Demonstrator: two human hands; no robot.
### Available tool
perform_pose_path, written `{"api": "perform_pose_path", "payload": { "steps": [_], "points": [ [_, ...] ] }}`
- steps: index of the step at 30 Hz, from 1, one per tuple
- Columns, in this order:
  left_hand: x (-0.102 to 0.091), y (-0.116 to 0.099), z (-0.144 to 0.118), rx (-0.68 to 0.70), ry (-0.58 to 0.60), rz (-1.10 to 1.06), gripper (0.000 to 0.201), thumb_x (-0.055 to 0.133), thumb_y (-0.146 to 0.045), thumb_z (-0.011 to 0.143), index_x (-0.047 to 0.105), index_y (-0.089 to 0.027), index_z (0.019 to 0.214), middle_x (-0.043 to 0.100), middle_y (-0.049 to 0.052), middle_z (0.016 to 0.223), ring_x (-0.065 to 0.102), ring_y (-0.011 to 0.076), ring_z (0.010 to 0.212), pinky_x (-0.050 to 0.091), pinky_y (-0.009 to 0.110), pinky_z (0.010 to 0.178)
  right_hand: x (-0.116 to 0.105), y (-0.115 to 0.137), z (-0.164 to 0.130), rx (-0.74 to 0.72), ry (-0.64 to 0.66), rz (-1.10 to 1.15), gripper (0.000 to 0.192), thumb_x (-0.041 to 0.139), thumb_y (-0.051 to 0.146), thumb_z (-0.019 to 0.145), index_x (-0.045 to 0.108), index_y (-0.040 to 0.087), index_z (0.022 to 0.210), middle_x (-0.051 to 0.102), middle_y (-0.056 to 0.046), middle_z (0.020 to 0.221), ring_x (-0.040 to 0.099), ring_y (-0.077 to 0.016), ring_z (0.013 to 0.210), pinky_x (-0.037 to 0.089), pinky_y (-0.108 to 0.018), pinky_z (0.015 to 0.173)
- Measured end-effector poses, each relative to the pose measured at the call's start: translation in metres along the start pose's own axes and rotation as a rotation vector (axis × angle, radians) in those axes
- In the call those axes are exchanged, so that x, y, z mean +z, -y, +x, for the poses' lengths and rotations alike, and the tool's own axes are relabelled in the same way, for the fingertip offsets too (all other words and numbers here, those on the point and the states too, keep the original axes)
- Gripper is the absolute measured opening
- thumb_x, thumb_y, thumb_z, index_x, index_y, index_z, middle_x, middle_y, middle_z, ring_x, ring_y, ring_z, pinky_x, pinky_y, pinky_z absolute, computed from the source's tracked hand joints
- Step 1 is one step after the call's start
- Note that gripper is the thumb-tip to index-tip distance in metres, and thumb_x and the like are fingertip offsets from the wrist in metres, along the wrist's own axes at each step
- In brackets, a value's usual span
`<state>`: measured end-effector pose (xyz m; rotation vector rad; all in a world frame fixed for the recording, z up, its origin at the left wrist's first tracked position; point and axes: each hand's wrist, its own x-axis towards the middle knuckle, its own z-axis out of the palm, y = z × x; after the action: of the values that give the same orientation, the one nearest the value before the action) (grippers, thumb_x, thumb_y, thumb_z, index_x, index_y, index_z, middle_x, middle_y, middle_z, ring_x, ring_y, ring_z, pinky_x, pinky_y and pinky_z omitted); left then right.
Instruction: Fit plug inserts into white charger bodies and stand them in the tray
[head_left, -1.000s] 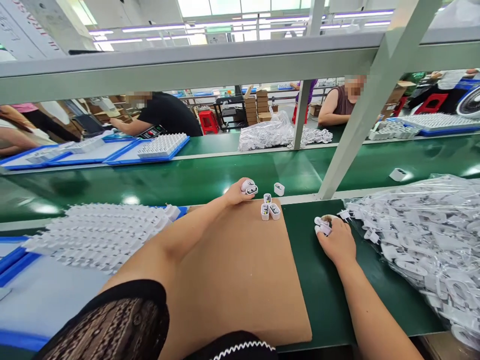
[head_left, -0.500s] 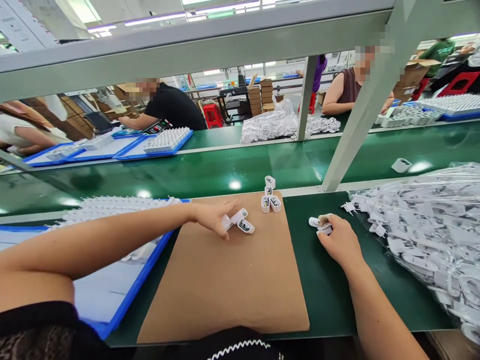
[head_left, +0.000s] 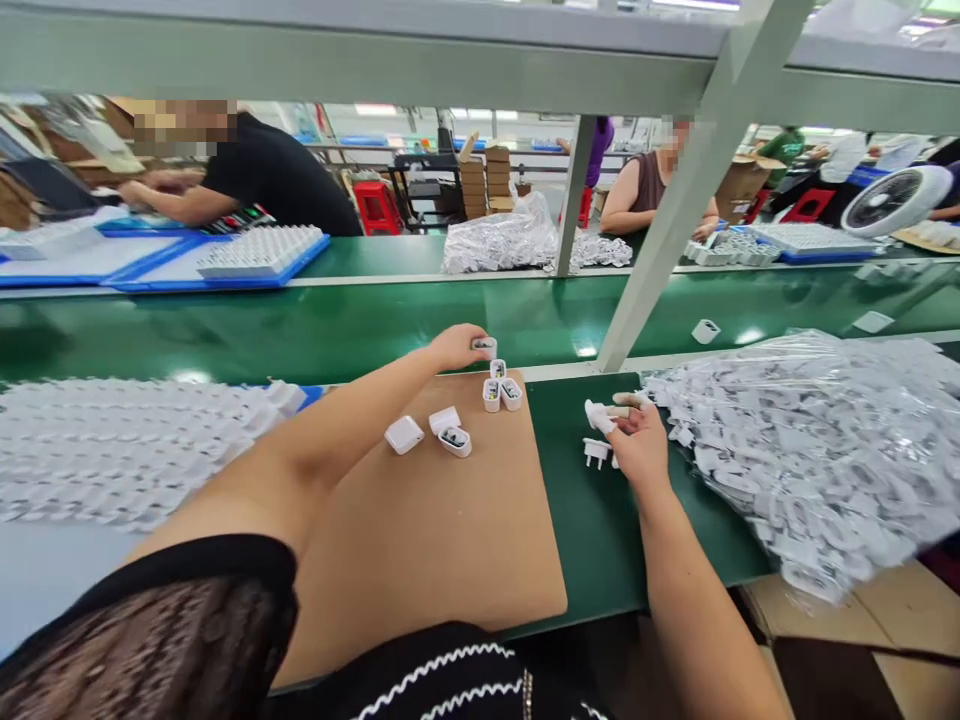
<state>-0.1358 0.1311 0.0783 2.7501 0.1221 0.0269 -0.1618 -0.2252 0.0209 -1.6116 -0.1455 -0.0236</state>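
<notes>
My left hand [head_left: 457,346] is stretched to the board's far edge, fingers closed on a white charger housing [head_left: 486,349]. Just nearer stand several open housings [head_left: 492,394] with parts showing inside. Lower left on the brown cardboard [head_left: 450,540] are an open housing on its side [head_left: 454,441], another white housing [head_left: 444,419] behind it and a squarish white case [head_left: 404,435]. My right hand [head_left: 639,432], covers on some fingertips, pinches a small white plastic piece [head_left: 598,416] over the green table. Below it lies a white two-pin plug piece [head_left: 597,452].
A clear bag of white plastic parts [head_left: 810,450] lies at the right. Rows of white housings [head_left: 135,440] fill a tray at the left. Beyond the board runs a green belt [head_left: 360,330], with a slanted metal post [head_left: 660,220] beside it. Co-workers sit across.
My left hand has moved from the housings at the board's middle to one at the far edge. My right hand's fingers have spread somewhat, and a plug piece now shows below them. The view has shifted right.
</notes>
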Motion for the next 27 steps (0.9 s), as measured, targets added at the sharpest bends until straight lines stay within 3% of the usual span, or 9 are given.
{"api": "perform_pose_path", "payload": {
  "steps": [3,6,9,12,17,20,22,25,27],
  "points": [
    [-0.016,-0.003,-0.047,0.038,-0.168,-0.101,0.044,0.066,-0.050,0.084,0.073,-0.018,0.114,0.071,0.010,0.120,0.065,0.0279,0.109,0.052,0.036,0.097,0.000,0.009,-0.003,0.095,0.069,0.184,0.059,0.090,0.051,0.059,0.070,0.022,0.106,0.073,-0.003,0.088,0.062,-0.0152,0.070,0.045,-0.025,0.056],
    [-0.019,-0.024,-0.119,0.087,-0.142,-0.278,0.038,0.073,-0.051,0.080,0.074,-0.023,0.105,0.071,0.004,0.104,0.066,0.0225,0.091,0.054,0.032,0.080,-0.001,0.017,-0.009,0.189,0.149,0.270,0.052,0.092,0.050,0.059,0.076,0.022,0.100,0.071,-0.002,0.084,0.056,-0.0117,0.064,0.042,-0.024,0.052],
    [0.006,-0.050,-0.187,0.188,-0.013,-0.416,0.025,0.072,-0.044,0.083,0.074,-0.024,0.099,0.071,0.002,0.098,0.066,0.0208,0.088,0.053,0.031,0.076,-0.001,0.024,-0.017,0.217,0.239,0.303,0.049,0.093,0.047,0.060,0.077,0.023,0.099,0.072,-0.002,0.090,0.058,-0.0122,0.068,0.049,-0.026,0.059],
    [0.047,-0.062,-0.227,0.211,-0.014,-0.530,0.021,0.067,-0.038,0.090,0.073,-0.023,0.102,0.071,0.004,0.099,0.066,0.0200,0.087,0.054,0.032,0.078,0.008,0.027,-0.026,0.193,0.316,0.230,0.048,0.092,0.044,0.062,0.075,0.024,0.101,0.071,-0.001,0.090,0.060,-0.0122,0.068,0.049,-0.025,0.058],
    [0.091,-0.046,-0.239,0.171,-0.158,-0.587,0.024,0.070,-0.036,0.091,0.073,-0.020,0.109,0.073,0.008,0.105,0.065,0.0248,0.101,0.054,0.039,0.094,0.033,0.030,-0.051,0.162,0.469,-0.016,0.036,0.083,0.043,0.072,0.072,0.024,0.100,0.062,0.004,0.072,0.044,-0.0075,0.048,0.034,-0.022,0.042],
    [0.097,-0.036,-0.239,0.180,-0.181,-0.626,0.055,0.087,-0.042,0.078,0.070,-0.019,0.125,0.070,0.012,0.124,0.060,0.0304,0.119,0.048,0.046,0.108,0.045,0.039,-0.068,0.166,0.640,-0.073,0.036,0.085,0.045,0.074,0.074,0.023,0.101,0.071,-0.003,0.084,0.060,-0.0144,0.063,0.053,-0.030,0.057],
    [0.099,-0.033,-0.239,0.181,-0.181,-0.679,0.056,0.089,-0.043,0.077,0.071,-0.019,0.123,0.070,0.012,0.122,0.061,0.0296,0.116,0.049,0.046,0.106,0.052,0.047,-0.079,0.150,0.714,-0.090,0.043,0.085,0.046,0.076,0.073,0.025,0.112,0.073,-0.004,0.092,0.064,-0.0176,0.072,0.058,-0.037,0.069],
    [0.101,-0.031,-0.238,0.209,-0.179,-0.758,0.028,0.080,-0.036,0.087,0.075,-0.019,0.109,0.073,0.008,0.107,0.065,0.0249,0.104,0.051,0.041,0.099,0.064,0.058,-0.090,-0.066,0.640,-0.263,0.032,0.082,0.046,0.081,0.075,0.026,0.104,0.071,-0.006,0.098,0.064,-0.0188,0.079,0.058,-0.036,0.072],
    [0.103,-0.030,-0.236,0.215,-0.194,-0.791,0.031,0.083,-0.035,0.085,0.075,-0.019,0.110,0.073,0.008,0.108,0.064,0.0254,0.105,0.051,0.041,0.100,0.072,0.064,-0.096,-0.253,0.574,-0.414,0.023,0.080,0.043,0.084,0.076,0.025,0.098,0.071,-0.007,0.102,0.065,-0.0208,0.089,0.057,-0.036,0.076]
  ]
}}
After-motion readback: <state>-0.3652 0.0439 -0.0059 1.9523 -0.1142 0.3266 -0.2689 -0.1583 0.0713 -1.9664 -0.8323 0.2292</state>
